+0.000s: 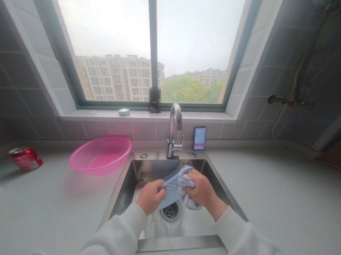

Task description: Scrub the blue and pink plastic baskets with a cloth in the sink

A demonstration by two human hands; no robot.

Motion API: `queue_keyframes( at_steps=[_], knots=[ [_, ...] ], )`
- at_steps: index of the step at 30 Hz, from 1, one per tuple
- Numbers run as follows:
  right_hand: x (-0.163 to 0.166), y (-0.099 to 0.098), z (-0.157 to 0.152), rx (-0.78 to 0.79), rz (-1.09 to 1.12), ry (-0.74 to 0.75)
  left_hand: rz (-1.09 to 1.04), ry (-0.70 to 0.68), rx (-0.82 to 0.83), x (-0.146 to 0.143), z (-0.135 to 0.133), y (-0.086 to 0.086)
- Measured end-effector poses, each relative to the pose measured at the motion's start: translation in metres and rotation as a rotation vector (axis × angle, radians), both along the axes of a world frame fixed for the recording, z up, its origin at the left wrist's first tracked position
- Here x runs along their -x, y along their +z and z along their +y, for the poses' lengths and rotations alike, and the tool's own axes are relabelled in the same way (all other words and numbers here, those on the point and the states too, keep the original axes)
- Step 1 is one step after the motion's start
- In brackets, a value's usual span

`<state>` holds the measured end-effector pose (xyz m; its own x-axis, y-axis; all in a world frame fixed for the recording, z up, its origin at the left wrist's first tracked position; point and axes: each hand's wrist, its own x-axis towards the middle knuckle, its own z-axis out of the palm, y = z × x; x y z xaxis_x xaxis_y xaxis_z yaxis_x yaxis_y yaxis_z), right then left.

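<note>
Over the sink, my left hand grips the rim of a light blue plastic basket with a pattern of holes. My right hand is closed round a crumpled white and lilac cloth, which presses against the basket's right side. The basket is tilted, and the cloth and my fingers hide part of it. Below the basket, the round drain shows in the sink floor.
A chrome faucet rises behind the sink. Left on the counter stand a pink basket and a red can. A phone leans on the wall right of the faucet. A pale green block lies on the windowsill.
</note>
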<state>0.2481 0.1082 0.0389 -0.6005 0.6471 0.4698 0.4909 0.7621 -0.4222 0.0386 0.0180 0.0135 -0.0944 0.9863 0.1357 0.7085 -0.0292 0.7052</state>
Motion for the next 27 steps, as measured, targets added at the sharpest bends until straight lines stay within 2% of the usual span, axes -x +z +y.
queue_keyframes(
  at_steps=[2,4,8,10,12,14,16,18,20,25,27],
  knots=[
    [-0.003,0.000,0.007,-0.008,-0.004,-0.072,-0.032,-0.024,-0.011,-0.004,0.000,-0.001],
    [-0.001,0.001,0.003,-0.030,-0.035,-0.068,-0.055,-0.037,-0.025,-0.007,0.000,-0.003],
    [0.014,0.000,-0.023,-0.078,-0.124,0.118,-0.071,-0.044,-0.044,-0.006,0.002,-0.008],
    [0.017,0.000,-0.026,-0.060,-0.133,0.163,-0.074,-0.048,-0.049,-0.003,0.002,-0.009],
    [0.014,0.000,-0.018,-0.015,-0.090,0.125,-0.087,-0.054,-0.048,-0.002,0.002,-0.007],
    [0.005,0.001,-0.002,0.005,-0.041,0.024,-0.112,-0.068,-0.048,-0.004,0.001,-0.004],
    [-0.004,0.002,0.012,-0.020,-0.033,-0.078,-0.141,-0.093,-0.055,-0.007,-0.002,-0.001],
    [-0.008,0.004,0.016,-0.055,-0.059,-0.113,-0.164,-0.118,-0.066,-0.011,-0.004,0.001],
    [-0.005,0.004,0.008,-0.083,-0.097,-0.064,-0.175,-0.132,-0.076,-0.014,-0.005,0.001],
    [0.014,0.003,-0.026,-0.138,-0.195,0.183,-0.160,-0.124,-0.093,-0.012,-0.002,-0.004],
    [0.014,0.002,-0.024,-0.123,-0.164,0.184,-0.169,-0.149,-0.088,-0.011,-0.002,-0.002]
  ],
)
